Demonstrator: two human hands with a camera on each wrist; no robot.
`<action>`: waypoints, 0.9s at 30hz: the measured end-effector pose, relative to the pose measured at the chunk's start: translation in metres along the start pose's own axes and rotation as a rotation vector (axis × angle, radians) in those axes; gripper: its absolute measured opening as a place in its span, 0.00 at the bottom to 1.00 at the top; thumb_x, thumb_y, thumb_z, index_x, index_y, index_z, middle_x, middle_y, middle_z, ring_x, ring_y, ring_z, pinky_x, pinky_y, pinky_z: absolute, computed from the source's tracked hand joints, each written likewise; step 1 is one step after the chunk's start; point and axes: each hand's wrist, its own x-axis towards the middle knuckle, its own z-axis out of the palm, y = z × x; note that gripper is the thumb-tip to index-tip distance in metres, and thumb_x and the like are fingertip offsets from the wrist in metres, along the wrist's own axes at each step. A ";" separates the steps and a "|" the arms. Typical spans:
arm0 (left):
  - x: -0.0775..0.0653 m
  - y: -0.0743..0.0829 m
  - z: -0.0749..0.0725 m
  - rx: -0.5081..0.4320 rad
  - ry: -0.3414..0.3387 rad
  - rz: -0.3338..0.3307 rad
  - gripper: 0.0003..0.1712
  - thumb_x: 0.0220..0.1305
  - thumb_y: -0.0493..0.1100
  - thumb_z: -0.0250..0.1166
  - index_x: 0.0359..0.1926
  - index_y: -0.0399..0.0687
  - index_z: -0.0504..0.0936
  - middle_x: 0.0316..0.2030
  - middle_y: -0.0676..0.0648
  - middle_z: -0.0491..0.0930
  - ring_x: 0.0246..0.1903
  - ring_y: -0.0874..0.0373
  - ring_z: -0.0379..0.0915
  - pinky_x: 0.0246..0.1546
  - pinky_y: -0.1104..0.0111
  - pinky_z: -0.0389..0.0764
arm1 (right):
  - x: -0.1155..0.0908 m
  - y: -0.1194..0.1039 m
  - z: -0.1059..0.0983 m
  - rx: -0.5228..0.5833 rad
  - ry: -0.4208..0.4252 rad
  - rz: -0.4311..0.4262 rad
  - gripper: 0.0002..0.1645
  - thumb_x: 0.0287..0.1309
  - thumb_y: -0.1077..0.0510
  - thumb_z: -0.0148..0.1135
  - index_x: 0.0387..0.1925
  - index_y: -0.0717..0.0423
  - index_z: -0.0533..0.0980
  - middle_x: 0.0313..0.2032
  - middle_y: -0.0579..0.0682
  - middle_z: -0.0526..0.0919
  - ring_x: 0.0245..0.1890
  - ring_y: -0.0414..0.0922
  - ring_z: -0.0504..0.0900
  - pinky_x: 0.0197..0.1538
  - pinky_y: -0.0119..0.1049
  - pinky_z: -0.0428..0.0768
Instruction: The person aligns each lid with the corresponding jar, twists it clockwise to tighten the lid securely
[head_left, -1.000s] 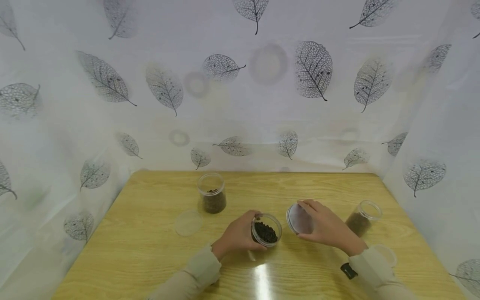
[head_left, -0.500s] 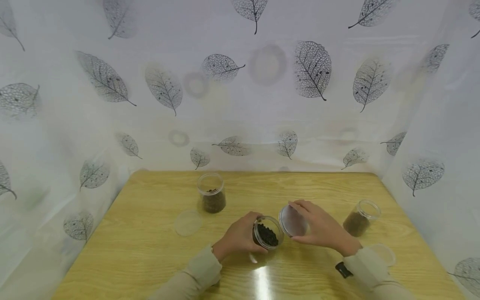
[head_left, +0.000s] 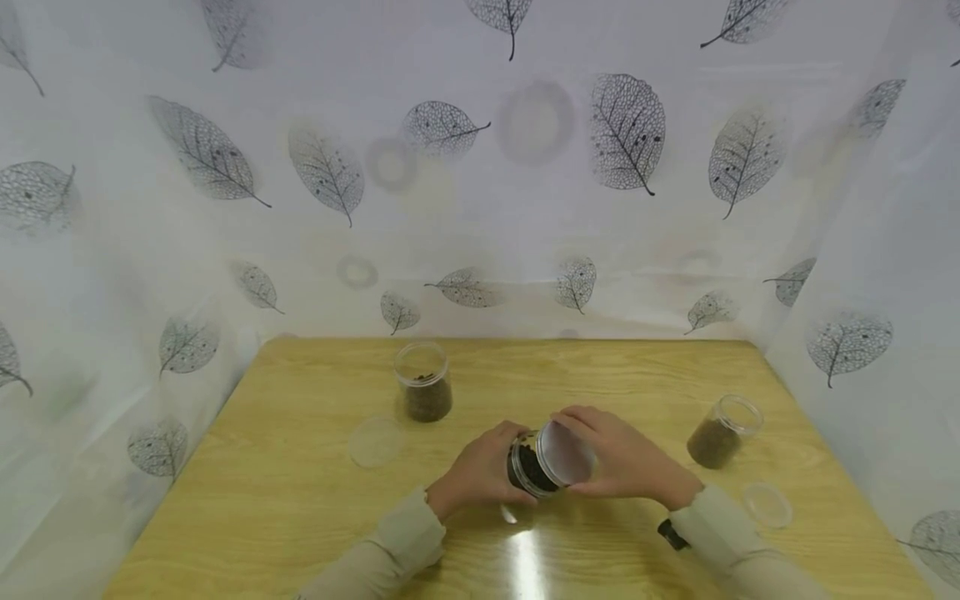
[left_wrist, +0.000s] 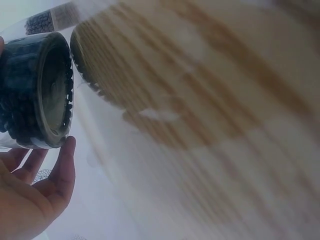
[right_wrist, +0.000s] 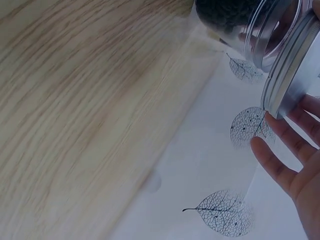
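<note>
My left hand (head_left: 480, 468) grips a clear jar (left_wrist: 30, 90) part filled with small dark beans or pellets. The jar is tilted, its mouth turned to the right. In my right hand (head_left: 626, 458) is a round silver metal lid (head_left: 564, 452), held by its rim. The lid overlaps the jar's mouth in the head view. From the right wrist view, the lid (right_wrist: 292, 65) stands at the jar's rim (right_wrist: 265, 35), slanted to it; whether they touch I cannot tell.
An open jar with dark contents (head_left: 427, 396) stands at the back left, with a translucent disc (head_left: 377, 442) before it. Another open jar (head_left: 716, 442) stands on the right, near a second translucent disc (head_left: 767, 505). A leaf-printed curtain (head_left: 480, 208) surrounds the wooden table (head_left: 285, 517).
My right hand has brought the lid leftward, from beside the jar to its mouth. The left hand and jar have shifted only slightly.
</note>
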 end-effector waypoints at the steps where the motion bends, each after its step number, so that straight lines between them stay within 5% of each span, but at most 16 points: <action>1: 0.000 0.000 0.000 0.004 0.002 0.005 0.52 0.32 0.63 0.78 0.60 0.52 0.68 0.52 0.54 0.74 0.47 0.62 0.73 0.47 0.69 0.77 | 0.001 -0.001 0.001 -0.001 -0.005 -0.004 0.59 0.27 0.37 0.77 0.62 0.58 0.67 0.56 0.52 0.74 0.55 0.49 0.75 0.55 0.47 0.78; 27: -0.001 0.003 -0.005 0.006 -0.026 0.037 0.54 0.35 0.64 0.76 0.62 0.49 0.66 0.53 0.52 0.72 0.50 0.60 0.73 0.49 0.68 0.78 | 0.013 -0.009 0.009 0.007 -0.076 -0.085 0.57 0.33 0.34 0.73 0.63 0.58 0.64 0.58 0.52 0.73 0.56 0.49 0.74 0.56 0.47 0.77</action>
